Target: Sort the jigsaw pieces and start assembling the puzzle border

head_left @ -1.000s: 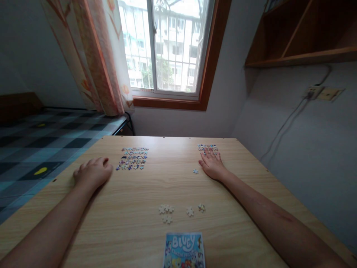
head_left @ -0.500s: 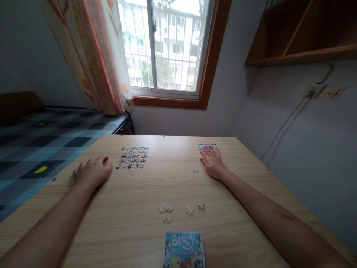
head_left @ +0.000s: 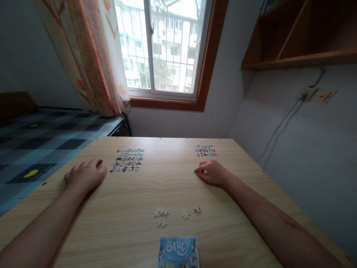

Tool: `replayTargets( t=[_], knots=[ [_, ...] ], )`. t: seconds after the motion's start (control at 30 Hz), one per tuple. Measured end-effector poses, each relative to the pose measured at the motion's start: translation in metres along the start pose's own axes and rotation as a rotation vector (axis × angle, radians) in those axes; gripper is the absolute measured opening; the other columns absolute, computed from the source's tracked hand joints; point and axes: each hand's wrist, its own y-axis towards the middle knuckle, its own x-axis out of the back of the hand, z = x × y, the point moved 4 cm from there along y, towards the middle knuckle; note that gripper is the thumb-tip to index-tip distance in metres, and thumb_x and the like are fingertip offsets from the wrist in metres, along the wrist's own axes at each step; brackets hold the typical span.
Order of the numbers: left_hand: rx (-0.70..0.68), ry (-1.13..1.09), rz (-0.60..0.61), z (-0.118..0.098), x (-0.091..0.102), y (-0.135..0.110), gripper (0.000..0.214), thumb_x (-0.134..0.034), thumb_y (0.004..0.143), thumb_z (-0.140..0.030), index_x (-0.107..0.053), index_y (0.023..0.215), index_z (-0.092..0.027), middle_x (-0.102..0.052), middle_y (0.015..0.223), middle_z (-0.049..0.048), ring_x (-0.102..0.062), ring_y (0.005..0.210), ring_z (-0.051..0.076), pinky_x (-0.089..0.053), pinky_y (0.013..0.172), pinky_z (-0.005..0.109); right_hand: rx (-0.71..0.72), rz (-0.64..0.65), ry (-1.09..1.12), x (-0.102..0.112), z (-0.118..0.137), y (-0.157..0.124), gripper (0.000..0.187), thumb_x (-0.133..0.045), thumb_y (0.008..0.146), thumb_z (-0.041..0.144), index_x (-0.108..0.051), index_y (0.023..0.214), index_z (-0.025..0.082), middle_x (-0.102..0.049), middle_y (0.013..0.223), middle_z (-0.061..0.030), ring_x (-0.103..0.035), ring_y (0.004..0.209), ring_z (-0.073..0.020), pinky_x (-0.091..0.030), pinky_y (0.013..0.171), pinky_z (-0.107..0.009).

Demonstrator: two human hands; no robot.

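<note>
My right hand (head_left: 211,172) is closed in a pinch, with thumb and forefinger on a small light-blue puzzle piece (head_left: 194,172) at the tabletop. Just beyond it lie short rows of puzzle pieces (head_left: 205,150). My left hand (head_left: 86,175) rests at the table's left side, its fingers loosely curled under and nothing visible in them. To its right, several rows of coloured puzzle pieces (head_left: 127,160) are laid out. Nearer to me are pale, face-down puzzle pieces (head_left: 161,212), a single pale piece (head_left: 185,214) and a patterned puzzle piece (head_left: 197,210).
A blue box marked "Bluey" (head_left: 179,251) lies at the near edge of view on the wooden table (head_left: 134,203). A bed with a checked cover (head_left: 69,128) stands to the left. A window (head_left: 173,52) is ahead, and a wooden shelf (head_left: 301,57) hangs at the right.
My right hand has drawn back from the far right rows, uncovering them, and has pinched the lone light-blue piece. My left hand stays resting. The view has shifted slightly.
</note>
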Motion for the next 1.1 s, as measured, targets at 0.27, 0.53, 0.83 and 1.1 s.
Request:
replayTargets(
  t=[0.27, 0.53, 0.83, 1.1],
  knots=[
    [0.028, 0.018, 0.057, -0.004, 0.004, -0.004, 0.063, -0.037, 0.088, -0.049, -0.056, 0.14, -0.018, -0.053, 0.145, 0.0177, -0.05, 0.127, 0.039, -0.037, 0.107, 0.052, -0.28, -0.054, -0.148, 0.003, -0.053, -0.003, 0.034, -0.049, 0.1, 0.039, -0.077, 0.113, 0.028, -0.077, 0.114, -0.0025, -0.068, 0.106, -0.0188, -0.048, 0.092, -0.027],
    [0.031, 0.027, 0.049, -0.004, 0.004, -0.003, 0.061, -0.039, 0.087, -0.048, -0.057, 0.138, -0.019, -0.054, 0.145, 0.0162, -0.05, 0.127, 0.037, -0.038, 0.106, 0.051, -0.36, -0.1, -0.162, -0.005, -0.049, 0.003, 0.036, -0.046, 0.101, 0.043, -0.073, 0.122, 0.034, -0.073, 0.125, 0.0013, -0.068, 0.111, -0.0195, -0.05, 0.093, -0.029],
    [0.029, 0.025, 0.053, -0.004, 0.003, -0.004, 0.062, -0.036, 0.089, -0.05, -0.056, 0.139, -0.02, -0.053, 0.145, 0.0156, -0.049, 0.129, 0.037, -0.036, 0.108, 0.051, -0.424, -0.055, -0.182, -0.004, -0.048, 0.004, 0.041, -0.042, 0.101, 0.045, -0.067, 0.132, 0.035, -0.07, 0.13, -0.0001, -0.066, 0.115, -0.0219, -0.051, 0.093, -0.031],
    [0.018, 0.029, 0.051, -0.005, 0.005, -0.005, 0.062, -0.033, 0.09, -0.049, -0.056, 0.139, -0.018, -0.052, 0.146, 0.0162, -0.049, 0.128, 0.038, -0.037, 0.107, 0.052, -0.432, -0.058, -0.19, -0.005, -0.048, 0.004, 0.041, -0.042, 0.101, 0.046, -0.067, 0.132, 0.036, -0.071, 0.129, 0.0004, -0.068, 0.112, -0.0226, -0.052, 0.091, -0.032]
  ],
)
